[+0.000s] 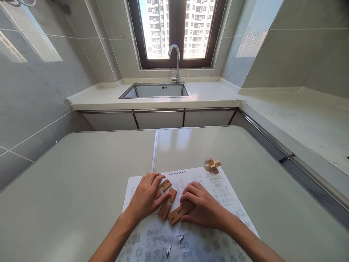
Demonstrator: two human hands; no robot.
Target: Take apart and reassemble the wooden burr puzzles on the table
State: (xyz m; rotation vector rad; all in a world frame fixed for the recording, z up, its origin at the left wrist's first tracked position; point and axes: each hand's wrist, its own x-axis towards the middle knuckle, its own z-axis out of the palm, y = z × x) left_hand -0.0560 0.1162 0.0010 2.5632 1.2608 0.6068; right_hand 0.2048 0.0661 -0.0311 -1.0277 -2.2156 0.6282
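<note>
Three flat wooden puzzle pieces lie close together over a printed sheet (152,233). My left hand (145,193) curls against the notched piece (164,186) farthest from me, and its thumb reaches onto the middle piece, marked 1 (164,210). Part of the notched piece is hidden by the fingers. In my right hand (201,205), the slotted piece marked 2 (176,215) is gripped at its right end between thumb and fingers. An interlocked wooden cross (212,165) stands at the sheet's far right corner, apart from both hands.
The sheet lies on a pale table (81,182) with a seam down its middle. Beyond the table are a counter (212,92), a sink (131,91) with a tap (177,63), and a window. Another counter (313,120) runs along the right.
</note>
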